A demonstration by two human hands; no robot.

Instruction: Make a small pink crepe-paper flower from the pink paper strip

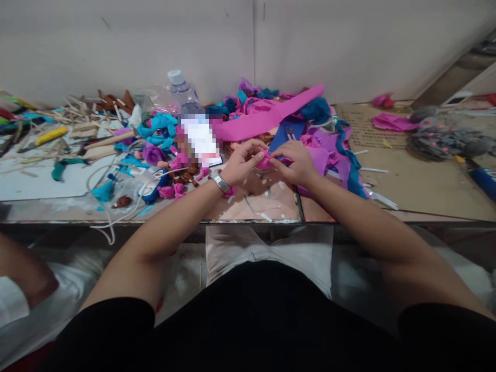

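Between my two hands is a small piece of pink crepe paper (pixel 265 161), pinched by the fingertips of both. My left hand (pixel 244 163), with a metal watch on its wrist, closes on the paper's left side. From the right, my right hand (pixel 296 161) grips the same piece with thumb and fingers. A round rim shows partly just under the paper; what it belongs to is hidden. Behind my hands lies a long pink crepe strip (pixel 263 121), with a dark blue sheet (pixel 284 138) close to my right fingers.
A phone (pixel 201 138) leans near a clear bottle (pixel 185 95). Rolled paper flowers (pixel 154 154), a white cable (pixel 112 222) and wooden sticks (pixel 89 119) crowd the left. Cardboard (pixel 418 175) covers the right side, bearing a grey bundle (pixel 437 137). Another person's arm (pixel 23 268) is at left.
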